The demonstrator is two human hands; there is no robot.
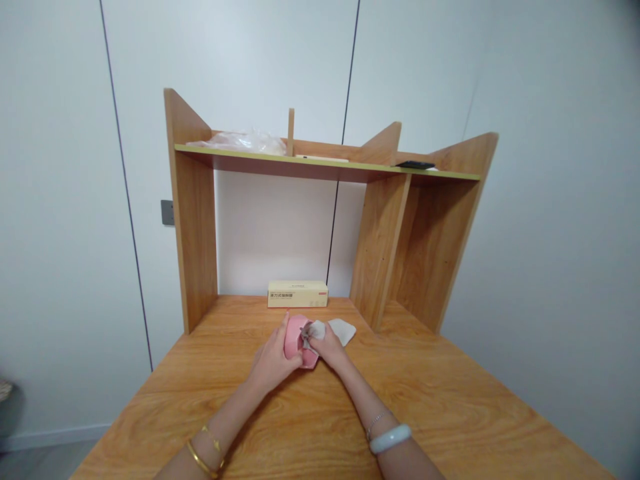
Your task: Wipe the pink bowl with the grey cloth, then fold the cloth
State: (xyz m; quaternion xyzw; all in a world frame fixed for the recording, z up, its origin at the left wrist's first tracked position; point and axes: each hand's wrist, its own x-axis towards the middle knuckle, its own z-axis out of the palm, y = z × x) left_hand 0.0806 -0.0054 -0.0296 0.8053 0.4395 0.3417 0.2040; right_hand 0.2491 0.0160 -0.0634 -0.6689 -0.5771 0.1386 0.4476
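Observation:
A pink container [294, 331] is tilted on its side above the wooden desk, its opening turned to the right. My left hand [276, 355] is wrapped round its left side, with the thumb at the lower edge. In my right hand [327, 347] is a crumpled white tissue [315, 329], pressed at the opening of the container; part of it looks dark or greyish there. A loose flap of the tissue spreads out to the right of the hand. The inside of the container is mostly hidden by the tissue and fingers.
Behind my hands a cream box [297, 294] with printed lettering stands on the desk [310, 427]. A wooden shelf unit [385, 240] rises at the back. On its upper board lie a clear plastic bag [245, 142] and a flat black item [416, 165].

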